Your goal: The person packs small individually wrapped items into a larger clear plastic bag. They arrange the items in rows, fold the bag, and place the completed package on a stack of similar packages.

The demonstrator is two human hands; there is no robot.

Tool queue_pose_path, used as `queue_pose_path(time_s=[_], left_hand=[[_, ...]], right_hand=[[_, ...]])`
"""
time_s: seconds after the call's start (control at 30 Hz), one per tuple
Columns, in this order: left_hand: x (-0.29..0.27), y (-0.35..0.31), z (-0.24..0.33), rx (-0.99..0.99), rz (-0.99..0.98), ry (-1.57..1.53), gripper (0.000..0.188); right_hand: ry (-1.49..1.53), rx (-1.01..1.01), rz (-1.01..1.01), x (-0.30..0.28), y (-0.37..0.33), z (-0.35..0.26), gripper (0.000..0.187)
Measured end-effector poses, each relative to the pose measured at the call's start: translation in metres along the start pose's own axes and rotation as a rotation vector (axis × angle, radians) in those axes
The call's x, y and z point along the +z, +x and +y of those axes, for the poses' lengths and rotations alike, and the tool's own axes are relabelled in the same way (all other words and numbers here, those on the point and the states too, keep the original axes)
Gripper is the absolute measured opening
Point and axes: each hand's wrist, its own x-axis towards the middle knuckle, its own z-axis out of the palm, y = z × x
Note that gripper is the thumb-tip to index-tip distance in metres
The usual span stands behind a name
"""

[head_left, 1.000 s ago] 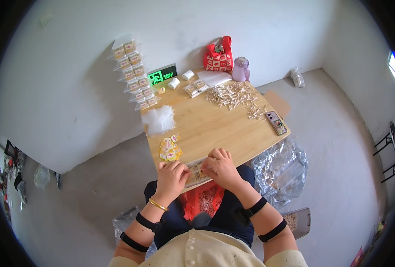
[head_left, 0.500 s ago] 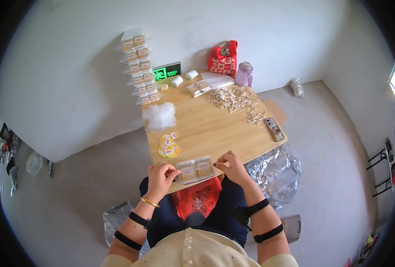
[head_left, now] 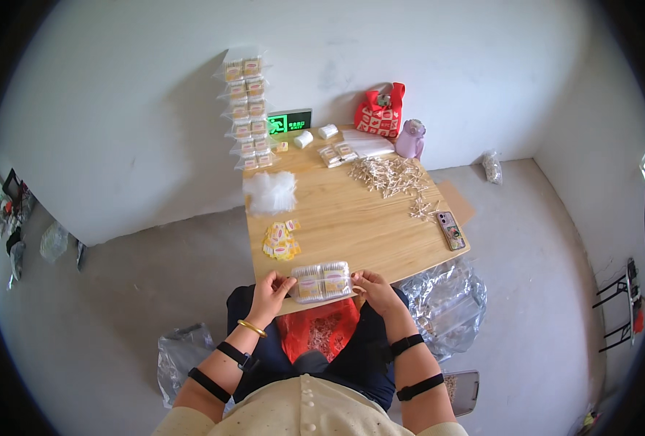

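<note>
A clear plastic pack of cotton swabs (head_left: 321, 282), with two pale yellow label cards showing through it, is at the table's near edge. My left hand (head_left: 270, 292) pinches its left end between thumb and fingers. At the right end, my right hand (head_left: 375, 292) grips the pack with its fingertips. A pile of yellow-and-white cards (head_left: 282, 241) lies just beyond the pack, to the left. Farther back is a heap of thin clear bags (head_left: 272, 193). Loose cotton swabs (head_left: 386, 176) are spread over the table's far right part.
A tall stack of filled packs (head_left: 248, 109) stands at the back left beside a green sign (head_left: 290, 122). A phone (head_left: 450, 231) lies by the right edge. A red tote (head_left: 379, 110) and purple jug (head_left: 410, 138) stand behind. Red plastic (head_left: 319, 330) hangs between my legs.
My right fingers have closed on the pack's right end; they were just off it before. The pack is now tilted up more towards me. The whole view has shifted slightly.
</note>
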Motion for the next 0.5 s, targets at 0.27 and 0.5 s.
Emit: queue_pose_path(time_s=[0.27,0.5], left_hand=[[-0.005,-0.008,0.038,-0.055,-0.223,-0.131,0.029],[-0.007,0.015,0.05,-0.149,-0.192,-0.44,0.021]], right_hand=[[-0.223,0.009,0.026,0.017,-0.023,-0.028,0.018],[0.037,-0.212,-0.085,0.025,-0.013,-0.05,0.014]])
